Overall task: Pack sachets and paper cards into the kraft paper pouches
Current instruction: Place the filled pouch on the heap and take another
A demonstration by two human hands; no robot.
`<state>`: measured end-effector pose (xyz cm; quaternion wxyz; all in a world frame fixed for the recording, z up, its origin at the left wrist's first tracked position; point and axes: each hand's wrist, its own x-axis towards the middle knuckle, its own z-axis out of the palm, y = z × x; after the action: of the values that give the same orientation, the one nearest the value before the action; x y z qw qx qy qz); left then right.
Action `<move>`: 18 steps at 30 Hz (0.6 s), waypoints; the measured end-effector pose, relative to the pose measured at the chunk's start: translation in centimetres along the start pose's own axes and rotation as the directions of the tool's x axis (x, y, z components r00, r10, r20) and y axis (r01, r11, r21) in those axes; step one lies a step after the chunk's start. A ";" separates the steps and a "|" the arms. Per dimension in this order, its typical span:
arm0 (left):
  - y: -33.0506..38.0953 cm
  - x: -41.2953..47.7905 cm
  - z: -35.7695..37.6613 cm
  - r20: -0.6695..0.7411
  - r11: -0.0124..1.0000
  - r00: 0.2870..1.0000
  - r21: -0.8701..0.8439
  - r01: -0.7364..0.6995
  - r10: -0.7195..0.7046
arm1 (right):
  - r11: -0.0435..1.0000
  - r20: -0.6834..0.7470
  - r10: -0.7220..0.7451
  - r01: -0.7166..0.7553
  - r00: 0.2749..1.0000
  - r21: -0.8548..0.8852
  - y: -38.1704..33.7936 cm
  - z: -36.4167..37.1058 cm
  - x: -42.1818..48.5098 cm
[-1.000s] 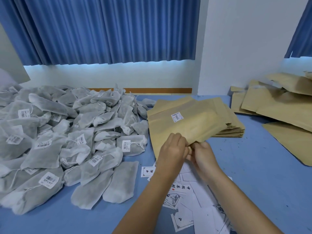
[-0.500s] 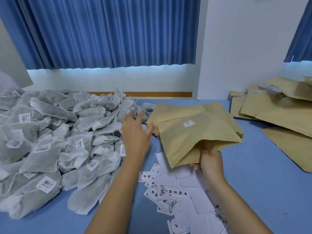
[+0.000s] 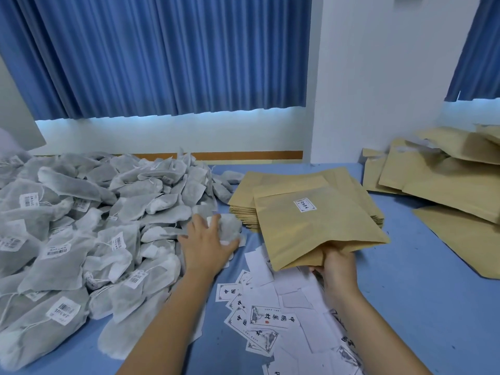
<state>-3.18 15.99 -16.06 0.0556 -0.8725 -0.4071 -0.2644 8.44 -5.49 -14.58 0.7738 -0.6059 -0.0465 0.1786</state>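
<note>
One kraft pouch [image 3: 319,228] is off the table [image 3: 422,293], held over its middle by the right hand [image 3: 338,266]. The fingers grip the pouch's near, gaping mouth and are partly hidden by the paper, so I cannot tell just how they lie. The pouch carries a single small white label with a black border; its writing is too small to read.

The left hand [image 3: 208,244] lies flat with its fingers spread on one grey sachet [image 3: 230,228] at the right fringe of the sachet heap [image 3: 81,226]. That heap covers the table's left half, dozens deep, too many to count. Many sachets bear a white sticker with a barcode and a string; the print is not legible.

Behind the held pouch, toward the far edge, sits one stack of flat pouches [image 3: 273,185], its number impossible to count. At the far right corner lie at least five more kraft pouches [image 3: 446,182], loosely overlapped.

Paper cards [image 3: 270,318] are scattered along the near edge between the forearms, well over a dozen, several blank side up. The printed ones show framed Chinese characters, 中 among them.

Blue curtains [image 3: 162,63] hang beyond.
</note>
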 end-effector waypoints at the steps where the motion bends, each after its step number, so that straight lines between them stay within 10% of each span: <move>1: 0.0 0.3 0.0 0.021 0.998 0.999 0.038 0.041 -0.042 | 1.000 0.003 0.000 0.000 1.000 -0.002 0.1 0.0 0.0; 8: -0.1 2.5 0.9 0.344 0.989 0.931 -0.028 0.143 -0.124 | 1.000 0.007 -0.015 0.015 1.000 -0.006 0.3 -0.1 0.2; 18: 0.1 1.5 0.9 0.149 0.999 0.988 -0.010 0.037 -0.036 | 0.996 0.080 -0.083 0.084 0.993 -0.008 -0.1 0.4 -0.3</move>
<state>-1.92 17.28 -16.07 0.0149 -0.8825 -0.4244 -0.2022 8.05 -5.28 -14.32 0.7746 -0.6003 -0.1037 0.1699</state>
